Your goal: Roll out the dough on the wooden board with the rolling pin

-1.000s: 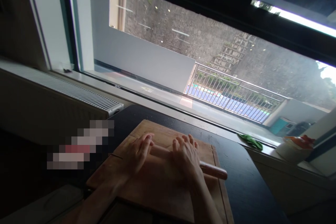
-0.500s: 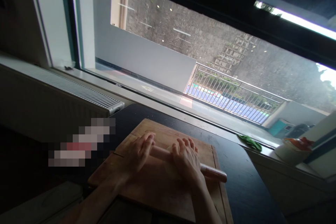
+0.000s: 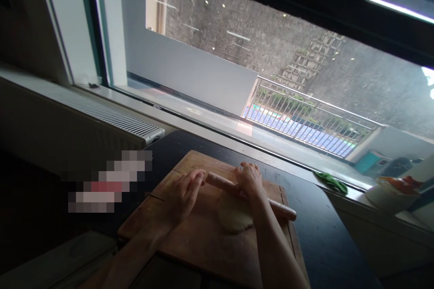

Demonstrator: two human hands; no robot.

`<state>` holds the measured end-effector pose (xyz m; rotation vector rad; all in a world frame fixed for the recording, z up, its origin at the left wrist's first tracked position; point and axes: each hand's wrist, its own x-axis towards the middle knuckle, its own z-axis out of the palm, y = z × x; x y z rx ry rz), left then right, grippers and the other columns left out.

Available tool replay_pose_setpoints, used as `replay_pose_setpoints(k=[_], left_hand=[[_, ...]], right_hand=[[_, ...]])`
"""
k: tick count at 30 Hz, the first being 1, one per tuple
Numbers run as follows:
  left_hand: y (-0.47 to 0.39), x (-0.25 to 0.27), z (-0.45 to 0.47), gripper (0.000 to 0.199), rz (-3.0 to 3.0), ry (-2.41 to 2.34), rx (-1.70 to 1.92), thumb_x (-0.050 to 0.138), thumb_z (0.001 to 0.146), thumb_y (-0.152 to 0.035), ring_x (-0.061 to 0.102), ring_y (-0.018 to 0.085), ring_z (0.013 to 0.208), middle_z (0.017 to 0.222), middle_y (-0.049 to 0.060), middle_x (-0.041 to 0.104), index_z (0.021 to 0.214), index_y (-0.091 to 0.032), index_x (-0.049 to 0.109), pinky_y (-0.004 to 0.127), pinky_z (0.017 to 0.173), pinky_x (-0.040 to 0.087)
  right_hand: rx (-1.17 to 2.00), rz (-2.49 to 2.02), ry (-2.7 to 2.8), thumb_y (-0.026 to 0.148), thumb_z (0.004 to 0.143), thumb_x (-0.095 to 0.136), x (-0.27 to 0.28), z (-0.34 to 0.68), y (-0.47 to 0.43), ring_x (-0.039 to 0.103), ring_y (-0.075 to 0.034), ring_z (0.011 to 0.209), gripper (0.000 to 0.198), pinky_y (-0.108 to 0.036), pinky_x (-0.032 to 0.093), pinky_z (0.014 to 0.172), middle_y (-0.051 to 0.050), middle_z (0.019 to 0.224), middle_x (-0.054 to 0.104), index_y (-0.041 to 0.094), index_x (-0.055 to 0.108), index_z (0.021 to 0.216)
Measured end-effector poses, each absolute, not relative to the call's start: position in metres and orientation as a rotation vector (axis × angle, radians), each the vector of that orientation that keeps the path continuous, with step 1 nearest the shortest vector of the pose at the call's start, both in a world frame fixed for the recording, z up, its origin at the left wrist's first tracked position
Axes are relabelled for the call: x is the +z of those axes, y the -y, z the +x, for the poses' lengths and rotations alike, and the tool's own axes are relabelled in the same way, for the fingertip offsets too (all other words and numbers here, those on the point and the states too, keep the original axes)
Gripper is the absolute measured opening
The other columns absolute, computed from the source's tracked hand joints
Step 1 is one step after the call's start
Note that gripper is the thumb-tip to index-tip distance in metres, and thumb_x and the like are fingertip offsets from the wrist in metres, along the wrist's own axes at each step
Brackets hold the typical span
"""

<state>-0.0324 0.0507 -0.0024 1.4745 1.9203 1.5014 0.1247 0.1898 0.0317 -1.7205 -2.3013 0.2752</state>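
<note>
A wooden rolling pin [image 3: 283,210] lies slantwise across a wooden board [image 3: 190,239]. My right hand [image 3: 249,178] rests over the middle of the pin, its fingers bent down on the far side. Beside the pin's left end is my left hand [image 3: 188,187], fingers extended close together and holding nothing; any contact with the end is too slight to tell. Under and in front of the pin lies a flattened, pale piece of dough [image 3: 233,216], partly hidden by my right wrist and forearm.
The board sits on a dark table [image 3: 325,226] by a window. A green cloth [image 3: 330,182] and a white container [image 3: 389,196] with something orange on top stand along the sill. A radiator [image 3: 111,117] is at the left, near a blurred patch.
The rolling pin has moved away from me across the board with my right hand on it, uncovering more dough. My left hand has come off the pin's left end.
</note>
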Motion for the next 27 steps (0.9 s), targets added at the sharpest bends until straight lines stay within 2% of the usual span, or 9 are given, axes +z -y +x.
replay_pose_setpoints(k=[4,9,12,18,24,27], left_hand=[[-0.052,-0.005,-0.033,0.042,1.470,-1.931,1.507,0.032,0.091,-0.045,0.060,0.021,0.098,0.095,0.004,0.068,0.110,-0.020,0.061,0.034,0.094,0.044],[-0.051,-0.004,-0.030,0.043,1.434,-1.915,1.550,0.032,0.091,-0.047,0.063,0.021,0.088,0.085,0.003,0.068,0.108,-0.020,0.061,0.034,0.085,0.048],[-0.051,-0.003,-0.030,0.042,1.455,-1.903,1.525,0.033,0.090,-0.046,0.063,0.020,0.088,0.085,0.003,0.068,0.109,-0.021,0.061,0.033,0.083,0.049],[-0.054,-0.010,-0.033,0.041,1.480,-1.945,1.543,0.033,0.091,-0.046,0.061,0.020,0.096,0.094,0.003,0.068,0.108,-0.022,0.062,0.032,0.090,0.046],[-0.052,-0.005,-0.032,0.040,1.481,-1.946,1.501,0.032,0.091,-0.046,0.062,0.020,0.088,0.085,0.002,0.068,0.105,-0.023,0.062,0.034,0.087,0.047],[-0.052,-0.006,-0.032,0.040,1.505,-1.939,1.506,0.034,0.091,-0.045,0.062,0.020,0.096,0.095,0.004,0.069,0.107,-0.022,0.062,0.034,0.091,0.046]], right_hand=[[0.355,-1.662,2.318,0.042,0.089,0.030,0.030,0.133,-0.164,0.041,-0.030,0.120,0.044,-0.047,0.032,0.095,-0.011,0.122,0.055,0.021,0.059,0.114],[0.233,-1.567,2.246,0.043,0.091,0.027,0.020,0.144,-0.117,0.030,-0.025,0.131,0.046,-0.046,0.021,0.105,-0.005,0.135,0.046,0.026,0.052,0.125],[0.208,-1.581,2.257,0.042,0.090,0.026,0.018,0.144,-0.111,0.026,-0.025,0.133,0.046,-0.045,0.019,0.107,-0.004,0.135,0.047,0.026,0.052,0.125],[0.323,-1.699,2.308,0.042,0.088,0.030,0.028,0.134,-0.161,0.038,-0.027,0.124,0.045,-0.046,0.030,0.099,-0.007,0.127,0.054,0.024,0.054,0.122],[0.348,-1.817,2.309,0.038,0.086,0.036,0.030,0.125,-0.201,0.037,-0.027,0.125,0.047,-0.041,0.033,0.097,-0.012,0.126,0.054,0.018,0.053,0.125],[0.362,-1.793,2.331,0.038,0.087,0.034,0.030,0.130,-0.188,0.040,-0.027,0.122,0.043,-0.040,0.034,0.095,-0.011,0.123,0.056,0.020,0.058,0.117]])
